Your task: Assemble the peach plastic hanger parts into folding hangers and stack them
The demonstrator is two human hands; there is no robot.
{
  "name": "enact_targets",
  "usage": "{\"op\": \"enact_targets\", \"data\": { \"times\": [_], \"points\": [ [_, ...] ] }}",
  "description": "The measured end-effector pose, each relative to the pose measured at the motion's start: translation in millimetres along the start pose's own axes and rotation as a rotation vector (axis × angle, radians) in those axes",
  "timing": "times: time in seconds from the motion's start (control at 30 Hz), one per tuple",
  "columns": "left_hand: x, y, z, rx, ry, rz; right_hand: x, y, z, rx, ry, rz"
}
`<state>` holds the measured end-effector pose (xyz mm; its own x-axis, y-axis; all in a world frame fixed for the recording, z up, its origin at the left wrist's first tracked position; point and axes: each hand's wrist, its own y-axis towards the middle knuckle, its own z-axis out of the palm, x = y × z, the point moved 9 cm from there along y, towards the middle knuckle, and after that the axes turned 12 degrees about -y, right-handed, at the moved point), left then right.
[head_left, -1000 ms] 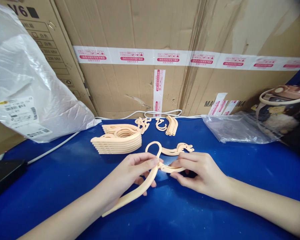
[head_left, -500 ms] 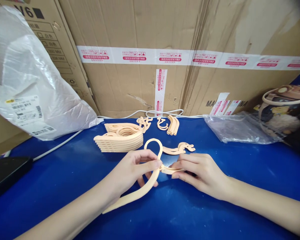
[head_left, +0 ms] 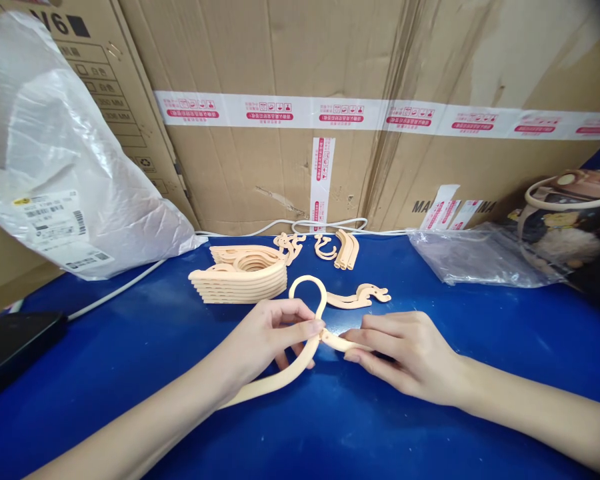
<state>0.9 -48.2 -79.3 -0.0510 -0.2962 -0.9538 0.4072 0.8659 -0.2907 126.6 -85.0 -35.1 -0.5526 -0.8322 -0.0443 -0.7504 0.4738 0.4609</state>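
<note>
Between my hands is a cream plastic folding clothes hanger (head_left: pixel 285 377), its round hook pointing up and away from me. My left hand (head_left: pixel 275 327) pinches it just below the hook, thumb on top, with the long left arm of the hanger running under my wrist. My right hand (head_left: pixel 405 350) grips the shorter right hanger arm (head_left: pixel 337 343) between thumb and fingers; its inner end meets the centre of the hanger. Whether the two are joined there I cannot tell. Just beyond lie a few loose curved hanger parts (head_left: pixel 353 300) on the blue table.
A neat stack of folded hangers (head_left: pixel 243 287) stands behind my left hand. Small hooks (head_left: pixel 325 248) and curved arms (head_left: pixel 347 249) lie farther back, near a white cable (head_left: pixel 280 223). Around are a plastic mailer (head_left: pixel 80 167), a clear bag (head_left: pixel 480 257), a black device (head_left: pixel 20 350) and cardboard boxes (head_left: pixel 260 53).
The right hanger arm has turned, its outer end lower towards me, and my right hand has shifted slightly down with it. The left hanger arm has swung a little. My left hand stays put.
</note>
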Motion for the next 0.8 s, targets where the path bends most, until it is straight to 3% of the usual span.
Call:
{"op": "enact_targets", "data": {
  "times": [0.23, 0.43, 0.57, 0.67, 0.8],
  "points": [
    [4, 1, 1.2, 0.005, -0.015, -0.030, 10, 3, -6, -0.032, -0.189, -0.079],
    [6, 3, 2.1, -0.004, 0.037, 0.001, 4, 4, -3, -0.041, -0.157, -0.030],
    [1, -4, 12.6, 0.042, 0.302, 0.098, 3, 4, -3, -0.067, -0.141, -0.019],
    [-10, -13, 17.2, 0.007, 0.598, 0.196, 1, 5, -5, -0.092, -0.123, 0.002],
    [-17, -18, 20.7, -0.024, 0.808, 0.253, -6, 11, -12, -0.136, -0.084, 0.072]
  ]
}}
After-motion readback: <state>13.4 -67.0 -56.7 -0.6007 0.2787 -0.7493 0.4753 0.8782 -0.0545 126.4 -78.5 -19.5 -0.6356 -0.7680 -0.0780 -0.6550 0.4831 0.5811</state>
